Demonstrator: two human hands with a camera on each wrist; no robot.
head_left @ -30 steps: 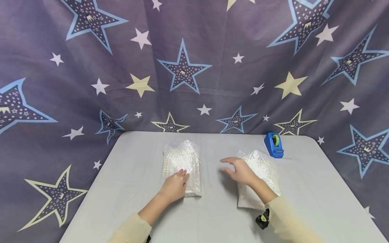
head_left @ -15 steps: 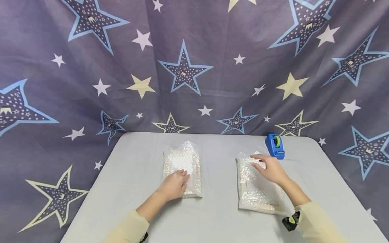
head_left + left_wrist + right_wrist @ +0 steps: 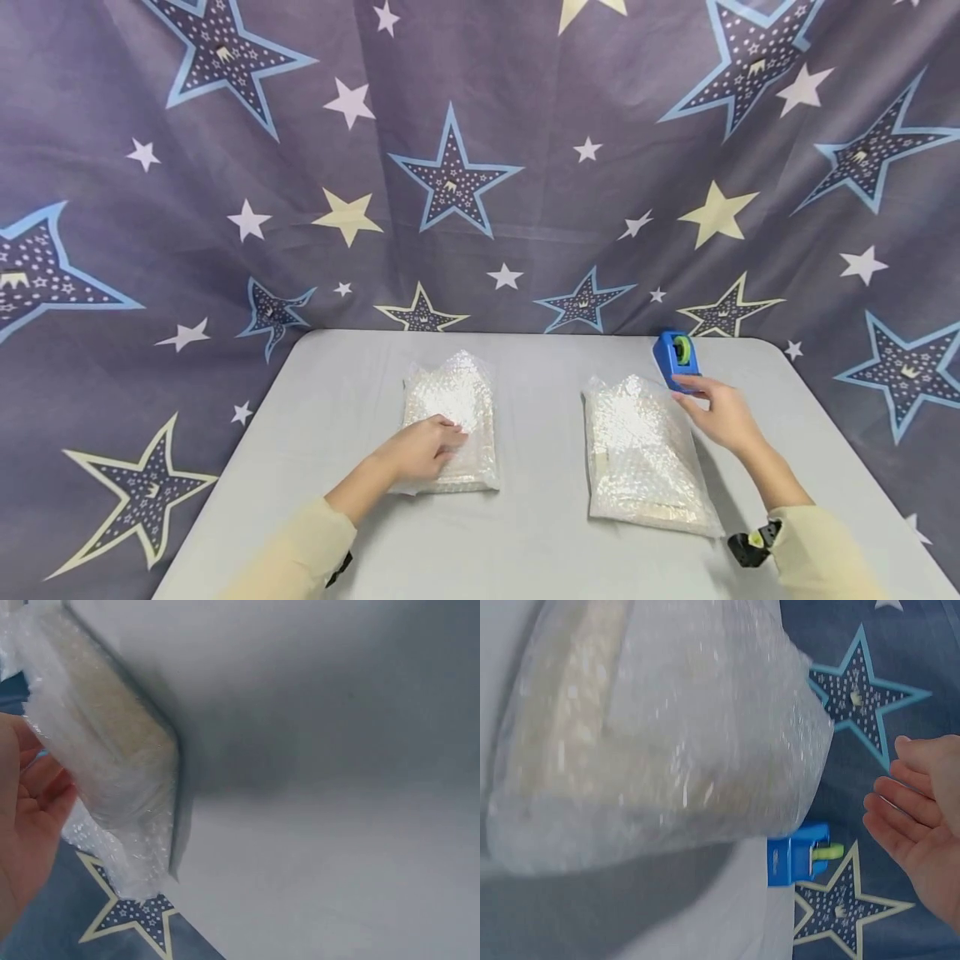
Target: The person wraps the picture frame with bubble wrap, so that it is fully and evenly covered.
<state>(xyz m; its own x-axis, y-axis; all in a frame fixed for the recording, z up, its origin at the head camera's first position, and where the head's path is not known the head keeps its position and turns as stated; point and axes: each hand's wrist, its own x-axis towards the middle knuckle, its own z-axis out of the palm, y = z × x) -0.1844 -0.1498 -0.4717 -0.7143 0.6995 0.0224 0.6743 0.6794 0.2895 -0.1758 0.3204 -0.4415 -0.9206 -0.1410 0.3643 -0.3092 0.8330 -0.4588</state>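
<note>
A flat package in bubble wrap (image 3: 457,392) lies on the left half of the table. My left hand (image 3: 416,450) rests over its near part, fingers loosely bent; the left wrist view shows the hand (image 3: 37,817) beside the wrap's (image 3: 112,735) edge. A second bubble-wrapped package (image 3: 637,450) lies to the right, with a pale flat item faintly visible inside. Beyond its far right corner stands a blue tape dispenser (image 3: 667,354) with a green roll. My right hand (image 3: 720,412) hovers at the dispenser's near end, thumb and fingers apart, nothing held.
The table (image 3: 540,517) has a pale grey cover and rounded far corners. Behind it hangs a dark star-patterned cloth (image 3: 525,208), reaching down both sides. A small black device (image 3: 750,546) sits on the right wrist.
My right hand has moved rightward across the right package to the tape dispenser, uncovering the package. My left hand has shifted slightly left over its package.
</note>
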